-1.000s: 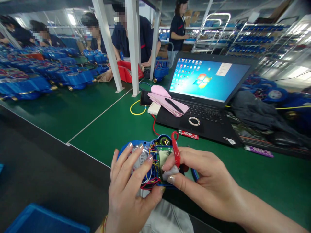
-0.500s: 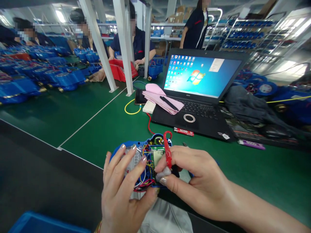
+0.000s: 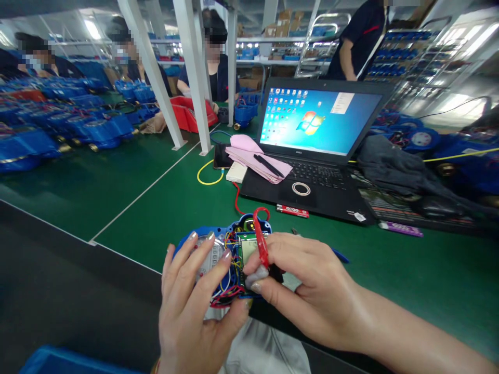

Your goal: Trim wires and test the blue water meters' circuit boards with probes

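A blue meter [image 3: 230,227] sits at the near table edge with its casing uncovered, showing a round dial, coloured wires and a circuit board with a small display [image 3: 248,248]. My left hand [image 3: 198,301] grips it, fingers spread over the dial and thumb at the near side. Between the thumb and fingers of my right hand [image 3: 312,285] is a grey, soft-looking end piece [image 3: 255,278] of a red cable [image 3: 260,236], pressed against the board's lower part. The fingers hide the exact contact. A dark part beneath my right hand is mostly covered.
Behind the meter stands an open laptop [image 3: 312,124] with pink papers [image 3: 255,165] and a pen on it. A red marker [image 3: 292,210] and a purple marker [image 3: 401,229] lie in front. Many blue meters [image 3: 93,130] fill the left; co-workers are beyond white posts [image 3: 195,78].
Both hands keep their hold, and the red cable leans slightly differently. The view has shifted a little. In the background, a standing person has moved right and a seated co-worker's head has lowered.
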Tool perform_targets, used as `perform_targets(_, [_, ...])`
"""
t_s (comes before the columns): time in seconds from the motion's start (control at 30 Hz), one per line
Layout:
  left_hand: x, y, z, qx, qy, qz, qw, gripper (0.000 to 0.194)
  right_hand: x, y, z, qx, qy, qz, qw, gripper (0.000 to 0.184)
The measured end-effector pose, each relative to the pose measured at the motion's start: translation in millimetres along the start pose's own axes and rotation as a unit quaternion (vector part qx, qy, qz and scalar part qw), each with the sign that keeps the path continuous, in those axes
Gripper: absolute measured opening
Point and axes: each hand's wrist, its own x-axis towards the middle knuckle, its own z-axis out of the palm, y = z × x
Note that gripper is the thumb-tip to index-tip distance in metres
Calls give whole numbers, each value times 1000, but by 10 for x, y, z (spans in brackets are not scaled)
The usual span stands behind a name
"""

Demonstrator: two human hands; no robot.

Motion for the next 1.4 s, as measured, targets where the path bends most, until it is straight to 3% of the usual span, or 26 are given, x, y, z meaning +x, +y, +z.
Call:
perform_targets(0.57, [-33,-114,35,34,-2,39,999,32,1,-17,79,-54,29,-32,998,11])
perform_targets(1.4, [-18,-107,36,29,-6,27,999,31,-30,18,113,-63,29,-21,997,9])
